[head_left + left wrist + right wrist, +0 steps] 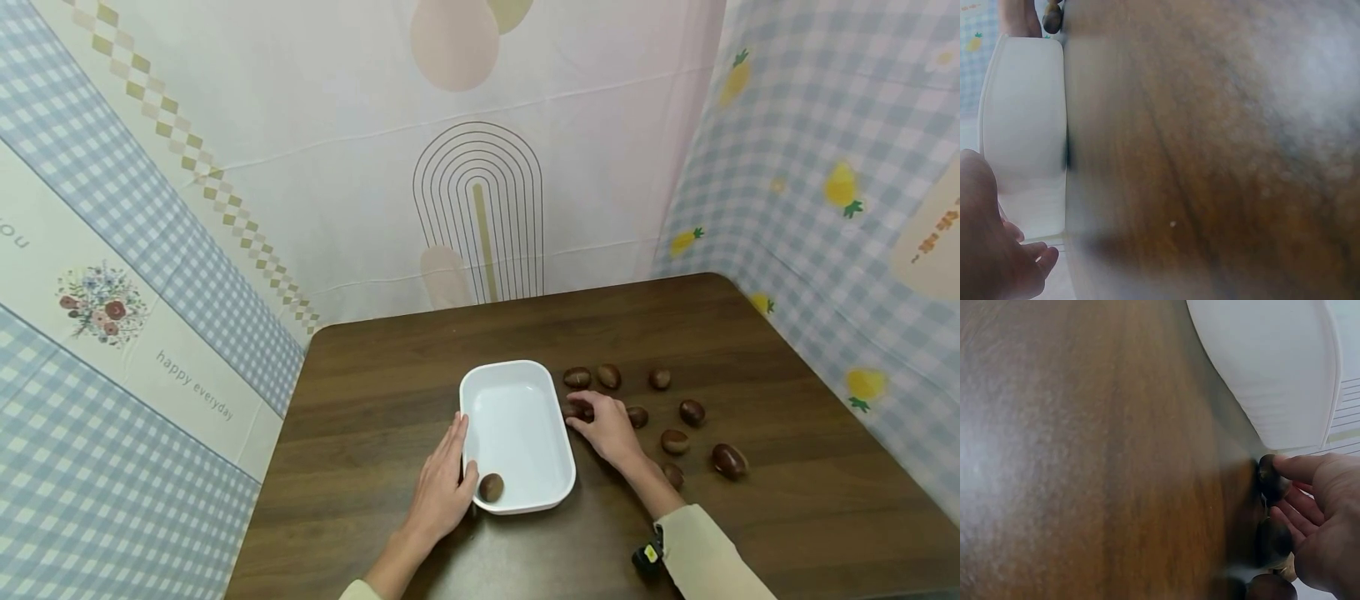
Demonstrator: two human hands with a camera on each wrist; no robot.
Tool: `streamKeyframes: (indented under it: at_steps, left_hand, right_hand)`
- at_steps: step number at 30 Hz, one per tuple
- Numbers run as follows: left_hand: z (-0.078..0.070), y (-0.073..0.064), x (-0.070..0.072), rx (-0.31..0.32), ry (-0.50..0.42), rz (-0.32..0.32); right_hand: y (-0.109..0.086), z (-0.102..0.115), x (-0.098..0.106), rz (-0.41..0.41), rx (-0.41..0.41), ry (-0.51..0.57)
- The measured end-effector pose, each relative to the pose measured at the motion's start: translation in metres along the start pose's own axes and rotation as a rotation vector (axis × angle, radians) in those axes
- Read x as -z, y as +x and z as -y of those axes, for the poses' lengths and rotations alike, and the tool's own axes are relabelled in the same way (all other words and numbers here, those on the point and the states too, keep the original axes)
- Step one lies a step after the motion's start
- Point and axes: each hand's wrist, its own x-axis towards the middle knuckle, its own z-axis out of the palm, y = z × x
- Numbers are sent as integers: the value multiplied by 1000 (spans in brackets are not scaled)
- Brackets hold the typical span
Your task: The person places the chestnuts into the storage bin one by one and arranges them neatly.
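A white rectangular dish (517, 504) stands on the wooden table, with one chestnut (491, 487) in its near left corner. My left hand (444, 483) lies along the dish's left side, fingers straight against the wall and thumb at the near corner. Just beyond the dish's right side, my right hand (606, 429) pinches a chestnut (1272, 477) between thumb and fingers, low over the table. Another chestnut (1274, 540) sits close by the fingers in the right wrist view. In the head view the right fingers partly cover the pinched chestnut.
Several loose chestnuts lie right of the dish, among them a large dark one (729, 461) and a pair behind the right hand, one being this chestnut (577, 377). The table (375, 392) meets patterned cloth (480, 208) at the back and sides.
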Motion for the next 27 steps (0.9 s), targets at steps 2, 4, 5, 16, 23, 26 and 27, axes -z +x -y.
streamKeyframes:
  at_steps: [2, 4, 5, 16, 23, 26, 27]
  left_hand:
    - [0, 0, 0, -2, 1, -1]
    - [1, 0, -1, -1, 1, 0]
    - [1, 0, -1, 1, 1, 0]
    - [0, 0, -1, 18, -2, 11]
    - [-1, -1, -1, 17, -9, 3]
    - [-1, 0, -2, 12, -10, -4]
    - [-1, 0, -1, 12, -12, -4]
  right_hand:
    - [0, -1, 0, 2, 5, -9]
    - [0, -2, 0, 5, 13, -20]
    - [0, -2, 0, 8, 17, -29]
    - [-1, -5, 0, -1, 20, -36]
    - [0, -7, 5, -32, 22, 24]
    - [1, -7, 7, -53, 26, 52]
    - [2, -7, 8, -59, 28, 58]
